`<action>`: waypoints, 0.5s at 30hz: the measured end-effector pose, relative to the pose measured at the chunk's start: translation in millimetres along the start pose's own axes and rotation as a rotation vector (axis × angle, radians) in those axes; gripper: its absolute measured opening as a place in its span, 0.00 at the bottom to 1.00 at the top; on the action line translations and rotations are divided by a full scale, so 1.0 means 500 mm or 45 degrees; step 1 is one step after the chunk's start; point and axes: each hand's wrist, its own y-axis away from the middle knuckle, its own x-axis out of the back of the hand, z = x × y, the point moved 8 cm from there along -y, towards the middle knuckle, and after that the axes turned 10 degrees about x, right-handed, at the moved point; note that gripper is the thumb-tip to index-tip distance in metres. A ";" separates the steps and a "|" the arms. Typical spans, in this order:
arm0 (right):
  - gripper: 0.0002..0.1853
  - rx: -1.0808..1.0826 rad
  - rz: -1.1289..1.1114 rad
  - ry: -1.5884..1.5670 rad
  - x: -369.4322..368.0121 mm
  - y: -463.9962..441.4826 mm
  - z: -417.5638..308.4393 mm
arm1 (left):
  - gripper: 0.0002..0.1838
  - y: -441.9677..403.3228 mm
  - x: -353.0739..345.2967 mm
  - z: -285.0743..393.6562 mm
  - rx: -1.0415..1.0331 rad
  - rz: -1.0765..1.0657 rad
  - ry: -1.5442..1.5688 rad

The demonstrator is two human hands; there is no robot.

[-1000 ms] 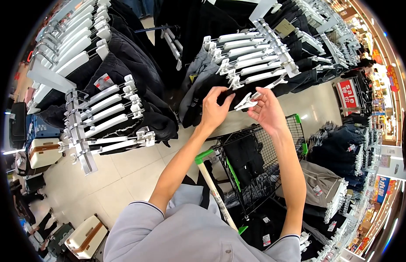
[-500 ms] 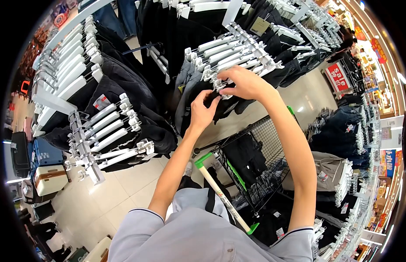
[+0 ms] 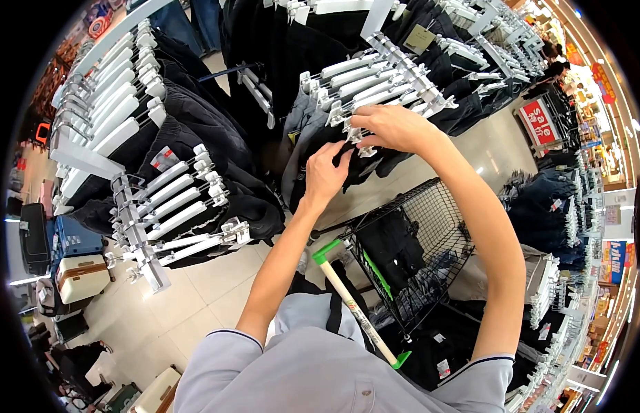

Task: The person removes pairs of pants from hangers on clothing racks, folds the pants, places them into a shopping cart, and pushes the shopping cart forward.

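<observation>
On the rack in front of me, a row of white clip hangers (image 3: 358, 77) carries dark trousers. My right hand (image 3: 397, 129) reaches over the near end of the row, its fingers bent around the clip of a hanger (image 3: 366, 150). Just left of it, my left hand (image 3: 324, 172) pinches the top edge of the black trousers (image 3: 358, 171) beside that clip. The two sets of fingertips are close together. Part of the clip is hidden behind my fingers, and I cannot tell whether the trousers are still clamped in it.
A black wire shopping cart (image 3: 430, 213) with a green-ended handle (image 3: 358, 306) stands against my right side, dark clothes inside. Another rack of hangers (image 3: 137, 230) juts out at left. Suitcases (image 3: 84, 279) stand beyond it. A red sale sign (image 3: 538, 122) is at right.
My right hand has moved slightly right and down at the clip. My left fingers have straightened a little and come closer to it. The whole view has shifted slightly.
</observation>
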 end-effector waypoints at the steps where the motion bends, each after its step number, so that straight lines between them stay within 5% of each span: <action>1: 0.19 0.010 -0.022 0.022 -0.002 0.000 -0.001 | 0.12 -0.001 0.000 -0.001 0.001 -0.004 -0.003; 10: 0.20 -0.004 0.053 0.024 0.005 0.004 0.005 | 0.12 0.007 -0.001 -0.017 0.040 0.016 0.109; 12: 0.21 0.169 0.400 0.152 0.036 0.021 -0.029 | 0.13 0.001 -0.002 -0.020 0.051 0.002 0.052; 15: 0.23 0.023 0.186 0.055 0.033 0.045 -0.009 | 0.14 0.002 -0.024 -0.058 0.247 -0.136 0.202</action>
